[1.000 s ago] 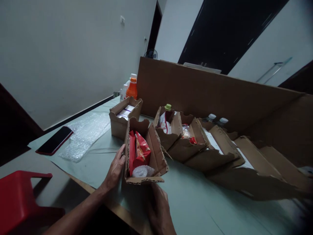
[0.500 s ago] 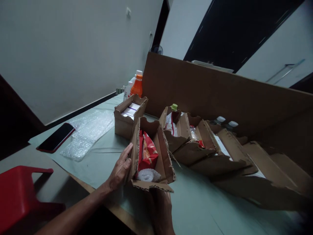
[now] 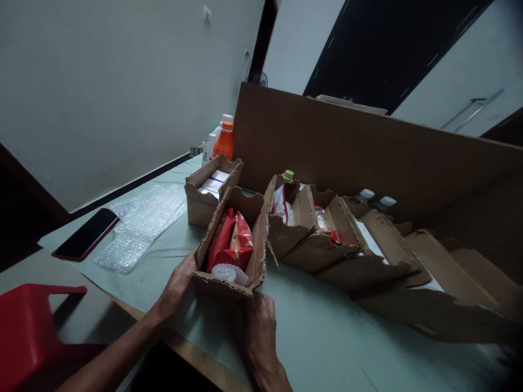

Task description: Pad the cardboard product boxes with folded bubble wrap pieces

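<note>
A: In the head view, what are the hands on?

B: Both clasp the open cardboard box (image 3: pixel 231 256). The left hand (image 3: pixel 175 286) presses flat against its left wall; the right hand (image 3: pixel 255 332) wraps its near end from below, fingers curled on the cardboard.

A: Where does that box sit?

B: Tilted, near the front edge of the table (image 3: pixel 327 337). Inside lie a red packet (image 3: pixel 231 245) and a clear plastic wad (image 3: pixel 229 272).

A: What is around the box?

B: Just behind it, a smaller box (image 3: pixel 206 190) of white cartons. To its right, touching, a row of torn cardboard boxes (image 3: pixel 318 239). To its left, bubble wrap (image 3: pixel 141 226), then a phone (image 3: pixel 85 234). Well behind stands an orange bottle (image 3: pixel 224 142).
</note>
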A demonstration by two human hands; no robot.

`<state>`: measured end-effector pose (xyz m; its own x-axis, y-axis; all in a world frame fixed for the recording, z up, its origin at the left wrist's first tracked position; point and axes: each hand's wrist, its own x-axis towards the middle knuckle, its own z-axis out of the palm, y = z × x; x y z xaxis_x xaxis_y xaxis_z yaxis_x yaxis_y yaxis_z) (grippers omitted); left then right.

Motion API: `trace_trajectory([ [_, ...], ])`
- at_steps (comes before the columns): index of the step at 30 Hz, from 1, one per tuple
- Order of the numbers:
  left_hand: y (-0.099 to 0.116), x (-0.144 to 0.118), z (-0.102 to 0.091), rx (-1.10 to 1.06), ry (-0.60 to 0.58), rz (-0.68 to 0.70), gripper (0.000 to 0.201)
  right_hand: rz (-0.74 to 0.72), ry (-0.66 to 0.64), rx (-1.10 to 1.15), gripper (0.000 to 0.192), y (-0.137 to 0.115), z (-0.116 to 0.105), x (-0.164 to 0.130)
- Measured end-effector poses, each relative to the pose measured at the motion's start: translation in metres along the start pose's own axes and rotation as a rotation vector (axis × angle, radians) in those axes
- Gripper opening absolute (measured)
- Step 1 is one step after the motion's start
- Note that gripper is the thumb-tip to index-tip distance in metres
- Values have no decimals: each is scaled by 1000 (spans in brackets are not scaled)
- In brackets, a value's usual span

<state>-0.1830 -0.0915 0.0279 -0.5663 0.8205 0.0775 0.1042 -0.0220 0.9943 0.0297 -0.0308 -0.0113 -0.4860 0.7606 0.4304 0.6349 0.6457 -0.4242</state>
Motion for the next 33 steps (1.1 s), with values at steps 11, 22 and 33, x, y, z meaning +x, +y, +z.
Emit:
trace_trajectory([
  [11,-6,7,49,251,-190,143,32,-5,46,-95,29,28,26,48],
  [22,-37,62,76,373,-215,182,53,-8,110,13,30,38,25,36],
  [33,-47,68,79,440,-280,188,62,9,112,46,29,39,25,38],
])
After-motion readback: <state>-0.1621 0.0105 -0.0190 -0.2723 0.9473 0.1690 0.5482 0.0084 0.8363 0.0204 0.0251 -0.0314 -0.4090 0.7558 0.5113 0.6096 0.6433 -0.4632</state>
